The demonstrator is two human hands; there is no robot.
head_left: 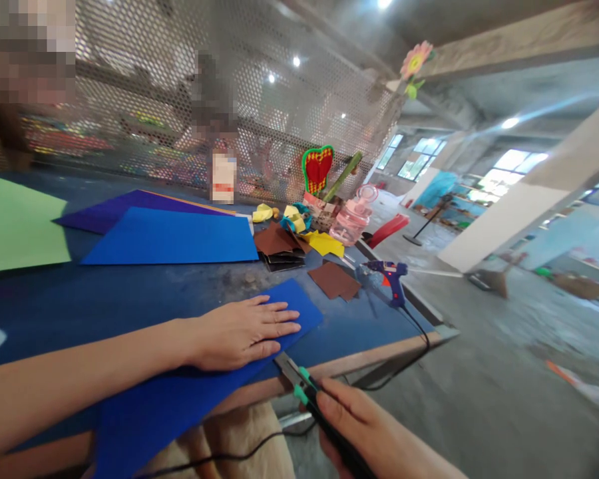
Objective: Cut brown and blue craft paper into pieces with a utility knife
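My left hand (247, 332) lies flat, fingers stretched out, on a blue sheet (180, 406) of craft paper or foam. The sheet rests on the table's near edge and hangs partly over it. My right hand (354, 419) is wrapped around a box cutter (304, 389) with a black body and green parts. Its metal blade points up and left, close to the sheet's edge and just below my left thumb. Whether the blade touches the sheet I cannot tell.
A blue glue gun (392, 276) stands at the table's right edge, its cord hanging down. Brown pieces (334, 281), yellow pieces (324, 243), a pink bottle (354, 216), another blue sheet (174, 236), a purple sheet (110, 209) and a light green sheet (20, 226) lie farther back.
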